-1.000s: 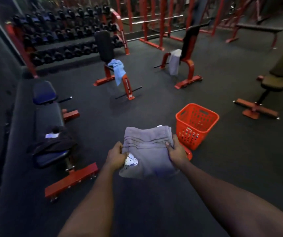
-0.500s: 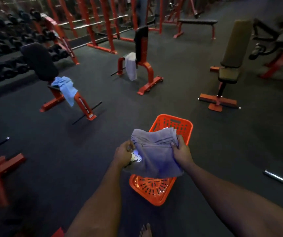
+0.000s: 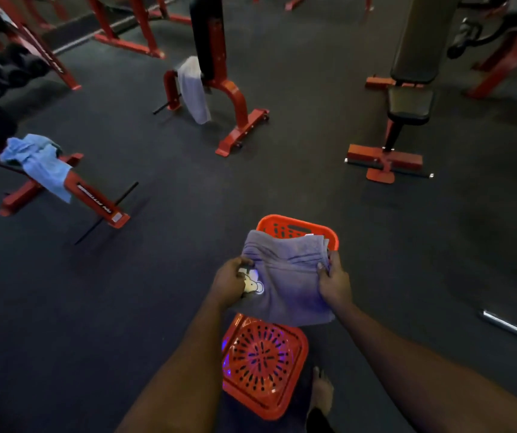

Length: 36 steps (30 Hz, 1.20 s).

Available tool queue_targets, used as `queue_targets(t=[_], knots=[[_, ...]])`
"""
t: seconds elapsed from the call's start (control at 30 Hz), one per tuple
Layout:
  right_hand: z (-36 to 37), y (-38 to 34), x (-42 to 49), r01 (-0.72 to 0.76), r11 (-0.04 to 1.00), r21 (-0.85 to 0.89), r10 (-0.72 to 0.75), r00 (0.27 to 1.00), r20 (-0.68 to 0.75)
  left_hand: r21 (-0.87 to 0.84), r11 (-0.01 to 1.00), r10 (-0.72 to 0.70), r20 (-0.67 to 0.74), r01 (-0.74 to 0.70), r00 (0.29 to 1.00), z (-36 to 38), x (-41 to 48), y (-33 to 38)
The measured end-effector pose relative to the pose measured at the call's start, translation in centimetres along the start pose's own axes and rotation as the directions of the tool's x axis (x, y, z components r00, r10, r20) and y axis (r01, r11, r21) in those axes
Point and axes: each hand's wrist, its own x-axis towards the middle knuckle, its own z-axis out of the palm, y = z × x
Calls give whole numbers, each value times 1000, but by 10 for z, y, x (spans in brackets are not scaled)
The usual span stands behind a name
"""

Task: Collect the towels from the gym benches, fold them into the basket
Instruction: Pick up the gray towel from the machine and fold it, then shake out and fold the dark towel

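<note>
Setting: dim gym with dark rubber flooring, red-framed benches and racks around.
Step in hand: judged to be placing a folded towel; a grey folded towel is held directly above the orange basket.
Left hand: clamped on the towel's left edge, beside a small cartoon patch.
Right hand: clamped on the towel's right edge.
Basket: stands on the floor by a bare foot; its slotted bottom shows bare.
Next move: likely lowering the towel flat, releasing both edges together.
Towel look: soft, thick, ribbed band near the top, sagging slightly.
Remaining: a blue towel draped on a left bench; a white towel hanging from a middle bench.
</note>
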Motion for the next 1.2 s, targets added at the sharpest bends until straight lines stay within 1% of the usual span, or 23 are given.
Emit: queue_targets(t=[0.1,0.17,0.23,0.27,0.3,0.37,0.47,0.53,0.63,0.73,0.83,0.9,0.93,0.97,1.07,1.1,1.13,1.2], knots=[[7,9,58,-48,998,-28,49,998,31,37,999,-16,16,16,1000,20,58,8],[15,20,95,-114,990,-83,121,989,82,132,990,-68,59,59,996,40,106,-14],[21,33,129,-205,965,-163,222,971,89,233,965,-145,91,120,985,57,141,-28],[23,38,140,-245,949,-198,265,961,82,236,962,-162,85,138,983,60,147,-25],[25,42,149,-263,939,-223,287,954,84,206,968,-164,71,147,984,58,143,-6],[29,45,158,-252,936,-246,291,947,136,132,978,-169,47,162,984,59,141,12],[38,36,165,-195,954,-226,239,952,190,113,965,-247,67,239,967,53,139,11],[49,19,163,-167,962,-214,217,947,236,109,959,-265,31,260,964,38,135,0],[71,-19,144,-100,987,-128,134,945,298,70,966,-246,-40,248,969,-1,112,-10],[93,-71,112,4,999,-45,12,936,351,-2,977,-213,-149,215,966,-51,81,-17],[124,-135,58,79,993,90,-110,895,431,-75,980,-199,-280,186,939,-124,20,-34],[144,-165,32,124,983,138,-175,865,471,-93,982,-188,-352,165,917,-166,-17,-47],[159,-190,5,143,978,155,-202,847,491,-95,983,-183,-407,158,895,-197,-49,-59],[167,-201,-4,151,975,163,-214,841,498,-91,984,-175,-440,150,881,-212,-63,-66],[210,-264,-84,236,947,217,-318,771,551,-98,984,-178,-581,148,794,-285,-150,-101],[225,-283,-110,258,936,240,-351,739,574,-97,985,-173,-632,144,755,-305,-175,-114],[246,-302,-146,292,917,271,-398,686,609,-110,982,-185,-680,151,709,-330,-211,-132],[277,-330,-200,348,885,308,-463,602,651,-124,981,-189,-756,147,626,-364,-263,-162]])
